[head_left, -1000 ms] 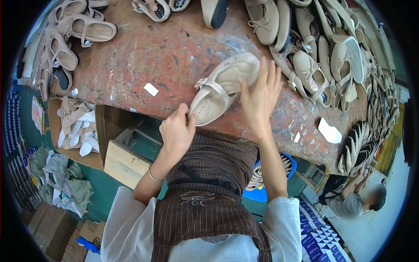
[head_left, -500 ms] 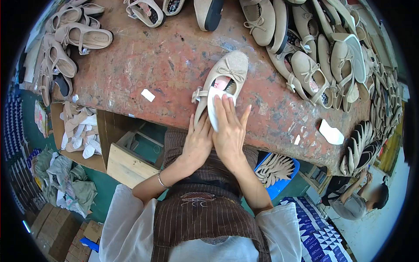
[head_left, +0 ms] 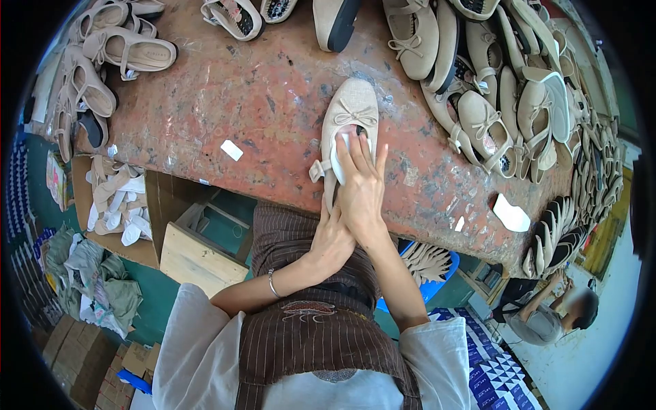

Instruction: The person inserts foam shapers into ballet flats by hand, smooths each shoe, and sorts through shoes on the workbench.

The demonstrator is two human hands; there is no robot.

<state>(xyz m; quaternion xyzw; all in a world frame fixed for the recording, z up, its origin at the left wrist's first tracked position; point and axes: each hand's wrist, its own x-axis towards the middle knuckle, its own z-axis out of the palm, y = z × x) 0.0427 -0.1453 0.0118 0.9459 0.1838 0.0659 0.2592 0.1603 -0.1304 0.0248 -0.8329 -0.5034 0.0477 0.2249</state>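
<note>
A beige shoe (head_left: 351, 102) with a bow and a buckled side strap lies on the bench, toe pointing away from me. Its heel end is at the bench's near edge, where my left hand (head_left: 333, 240) is closed around it, fingertips partly hidden. Over the shoe's opening, my right hand (head_left: 362, 188) holds a white insole (head_left: 337, 164), its long fingers reaching down into the shoe. The outer finger stands apart from the others. My right thumb and most of the insole are hidden.
Many beige shoes (head_left: 485, 126) are heaped at the right, others (head_left: 130, 51) at the left. White scraps (head_left: 231, 149) and a loose white piece (head_left: 511, 213) lie on the bench (head_left: 205, 109). Below are a carton (head_left: 160, 205) and a blue basin (head_left: 437, 277). A person (head_left: 547, 314) sits at lower right.
The shoe has turned more upright in view, its toe swinging left. The insole and the fingers of my right hand have gone deeper into it. My left hand has shifted right, under the heel.
</note>
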